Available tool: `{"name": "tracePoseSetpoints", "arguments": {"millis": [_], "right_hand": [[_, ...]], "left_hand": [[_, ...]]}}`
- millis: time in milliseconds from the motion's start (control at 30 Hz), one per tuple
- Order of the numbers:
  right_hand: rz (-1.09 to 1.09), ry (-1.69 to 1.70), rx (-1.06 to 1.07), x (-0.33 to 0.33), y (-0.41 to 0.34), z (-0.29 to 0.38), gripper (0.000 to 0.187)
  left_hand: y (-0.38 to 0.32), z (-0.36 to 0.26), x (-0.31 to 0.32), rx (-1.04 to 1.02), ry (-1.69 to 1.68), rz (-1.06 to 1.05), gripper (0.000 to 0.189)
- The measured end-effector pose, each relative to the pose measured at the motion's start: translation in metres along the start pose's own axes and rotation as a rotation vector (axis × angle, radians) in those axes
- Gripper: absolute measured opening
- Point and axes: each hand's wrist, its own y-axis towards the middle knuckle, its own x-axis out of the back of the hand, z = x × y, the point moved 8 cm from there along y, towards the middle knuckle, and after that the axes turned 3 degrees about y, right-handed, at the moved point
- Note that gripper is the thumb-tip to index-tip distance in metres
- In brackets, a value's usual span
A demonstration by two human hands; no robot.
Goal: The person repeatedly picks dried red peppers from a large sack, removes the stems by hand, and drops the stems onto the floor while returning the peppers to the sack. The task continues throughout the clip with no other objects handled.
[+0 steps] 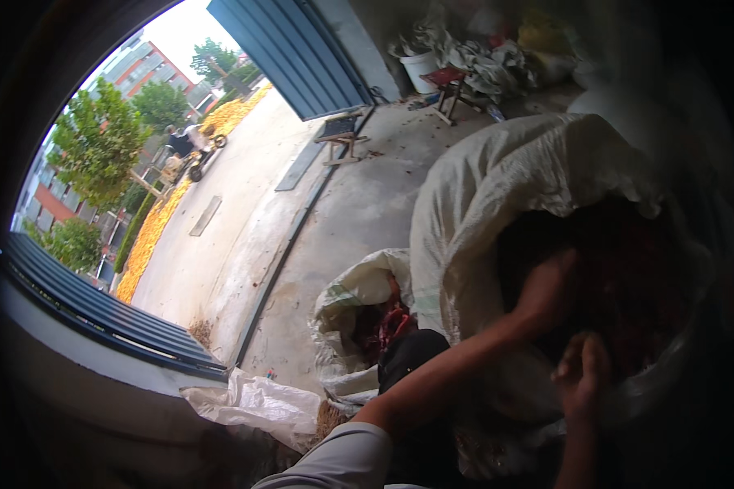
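A large white woven sack [465, 208] stands before me with its rim rolled outward. Its shadowed inside holds a dark red mass [636, 287], likely dried chilli peppers. My left hand [553, 275] reaches into the mouth of this sack, its fingers lost in the dark. Nearer to me, my right hand [581, 367] is at the sack's near rim with its fingers bent; whether they hold anything is too dim to see. Beside my dark-clad knee [413, 354], a smaller white woven sack [336, 305] contains red pods [394, 324] that look like dried chillies.
An empty-looking plastic sack [263, 403] lies by the wall at lower left. Folding stools [339, 137] stand near the blue metal door [293, 55]. Behind are a white bucket [419, 70] and heaped sacks [489, 64]. Outside, a person [180, 143] is beside a three-wheeler, near yellow heaps [153, 257].
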Motion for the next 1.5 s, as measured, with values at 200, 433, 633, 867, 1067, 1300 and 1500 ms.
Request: {"name": "tracePoseSetpoints", "arguments": {"millis": [200,433,633,867,1067,1300,1500], "right_hand": [[-0.318,-0.488,0.415,0.039,0.005,0.005,0.032],[-0.121,-0.034,-0.134,0.001,-0.003,0.006,0.032],[0.319,-0.106,-0.061,0.003,-0.004,-0.009,0.026],[0.063,-0.951,0.397,-0.02,0.0,0.036,0.05],[0.032,-0.743,0.309,-0.023,-0.005,0.032,0.045],[0.004,-1.255,0.659,0.08,0.017,-0.001,0.051],[-0.095,-1.028,0.151,0.019,-0.015,0.027,0.056]], "left_hand": [[-0.02,-0.071,0.026,-0.298,-0.059,0.054,0.026],[-0.031,-0.078,0.037,-0.291,0.047,-0.001,0.025],[-0.029,-0.092,0.072,-0.399,0.3,-0.095,0.025],[-0.052,-0.097,0.055,-0.394,-0.051,0.048,0.021],[-0.056,-0.059,0.036,0.271,-0.734,0.188,0.03],[-0.049,-0.073,0.024,-0.036,-0.335,0.277,0.036],[-0.068,-0.081,0.025,-0.443,-0.16,0.239,0.035]]}}
